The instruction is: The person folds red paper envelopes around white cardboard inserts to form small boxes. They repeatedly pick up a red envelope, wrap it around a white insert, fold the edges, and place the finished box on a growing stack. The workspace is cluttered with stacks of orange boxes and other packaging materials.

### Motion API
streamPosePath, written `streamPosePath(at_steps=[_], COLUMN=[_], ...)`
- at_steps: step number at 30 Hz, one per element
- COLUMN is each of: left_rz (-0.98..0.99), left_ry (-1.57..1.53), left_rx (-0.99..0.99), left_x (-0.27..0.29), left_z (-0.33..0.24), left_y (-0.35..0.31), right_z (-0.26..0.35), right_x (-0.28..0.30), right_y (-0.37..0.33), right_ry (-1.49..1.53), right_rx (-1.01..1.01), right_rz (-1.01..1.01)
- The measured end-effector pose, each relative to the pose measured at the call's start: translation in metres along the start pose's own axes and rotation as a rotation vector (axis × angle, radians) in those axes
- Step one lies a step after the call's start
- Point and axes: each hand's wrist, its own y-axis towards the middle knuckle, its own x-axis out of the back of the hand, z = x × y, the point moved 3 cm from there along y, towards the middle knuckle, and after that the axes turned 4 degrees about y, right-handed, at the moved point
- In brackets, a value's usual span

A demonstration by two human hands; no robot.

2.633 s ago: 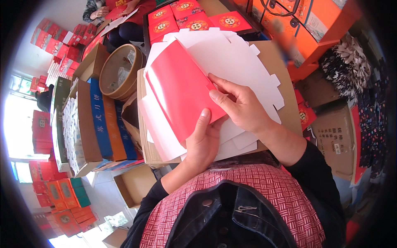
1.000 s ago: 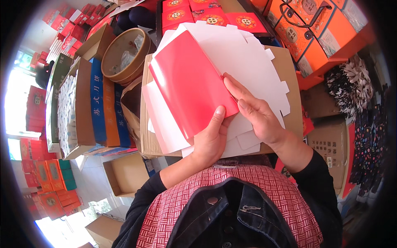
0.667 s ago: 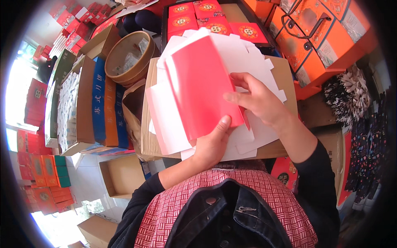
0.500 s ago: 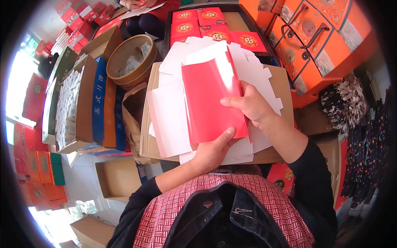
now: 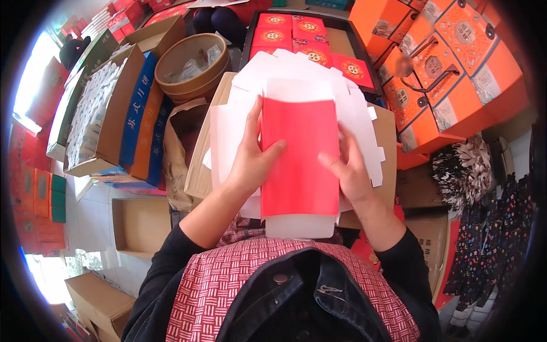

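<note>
A red folding carton (image 5: pixel 299 157) with white flaps at its far and near ends is held flat in front of me. My left hand (image 5: pixel 249 159) grips its left edge, thumb on the red face and fingers along the side. On the opposite edge, my right hand (image 5: pixel 350 171) holds it the same way; its fingers are partly hidden and slightly blurred. Beneath lies a pile of white carton blanks (image 5: pixel 360 137), spread over a brown cardboard box (image 5: pixel 387 122).
Behind the pile stands a black tray (image 5: pixel 249 43) holding several red boxes (image 5: pixel 272 37). Orange gift boxes (image 5: pixel 456 108) with handles are stacked at right. On the left are a round tub (image 5: pixel 194 85) and a carton of small white packets (image 5: pixel 91 114). Another person sits beyond.
The carton has turned from tilted to straight, and its near white flap now shows. My left hand has moved from its near edge up to its left side; my right hand has shifted lower.
</note>
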Motion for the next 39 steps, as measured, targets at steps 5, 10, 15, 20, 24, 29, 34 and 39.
streamPosePath(at_steps=[5,10,15,20,24,29,34,39], left_rz=[-0.014,0.057,0.129,0.086,0.011,0.022,0.025,0.006], left_ry=[-0.004,-0.028,-0.127,-0.110,-0.099,-0.086,-0.119,-0.097], left_rx=[-0.038,0.196,0.233,0.131,-0.013,-0.137,-0.133,-0.205], left_x=[-0.003,0.021,0.018,0.022,0.017,0.008,0.005,0.007], left_z=[-0.010,-0.023,-0.024,-0.018,-0.025,-0.037,-0.049,-0.045], left_y=[-0.005,0.026,0.036,0.040,0.036,0.032,0.032,0.032], right_z=[0.022,0.030,0.022,0.030,0.055,0.101,0.109,0.107], right_x=[0.017,0.019,0.042,0.034,0.021,0.009,-0.019,-0.025], right_y=[0.029,0.032,0.043,0.048,0.052,0.091,0.110,0.113], right_ry=[0.022,-0.023,0.061,-0.109,0.014,-0.353,-0.535,-0.549], right_rx=[0.081,0.024,-0.119,0.334,0.478,-0.165,-0.277,-0.251], right_rz=[-0.004,0.076,0.240,0.095,0.116,0.452,0.654,0.648])
